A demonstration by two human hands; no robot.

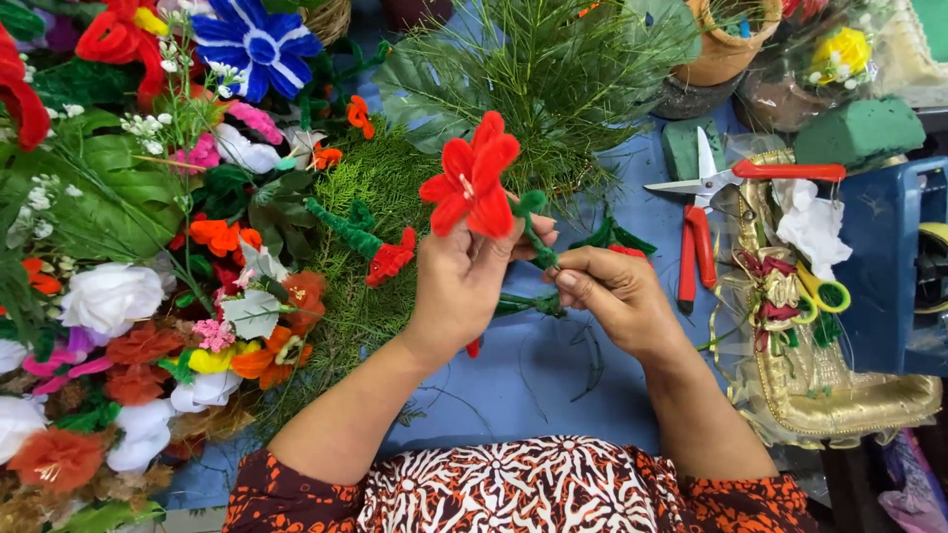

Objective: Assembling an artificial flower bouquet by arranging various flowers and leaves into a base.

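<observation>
Nearest the camera, a sleeve of brown, orange and white patterned cloth (533, 489) fills the near edge, both forearms reaching away from it over the blue table top (523, 380); far to the left lies a heap of artificial flowers (148, 326) in white, orange, pink and red, with broad green leaves among them; beyond it, at the far left, sits a blue and white fuzzy-wire flower (259, 44); right of the heap, flat green fern sprigs (370, 247) spread on the table, a small red fuzzy-wire bud on a green stem (380, 255) lying on them. The left hand (459, 286) is clenched around the stem of a red fuzzy-wire flower (472, 186), which stands upright above its fingers at the middle of the scene; just right, touching it, the right hand (612, 296) pinches the green fuzzy wire stem (538, 242) between thumb and forefinger. Behind the hands fans a bunch of thin green needle foliage (553, 69). Right of the hands lie red-handled scissors (736, 176) and red-handled pliers (694, 252); farther right, a gold ornate tray (839, 395) holds white cloth, and a dark green foam block (859, 130) sits at the far right.
</observation>
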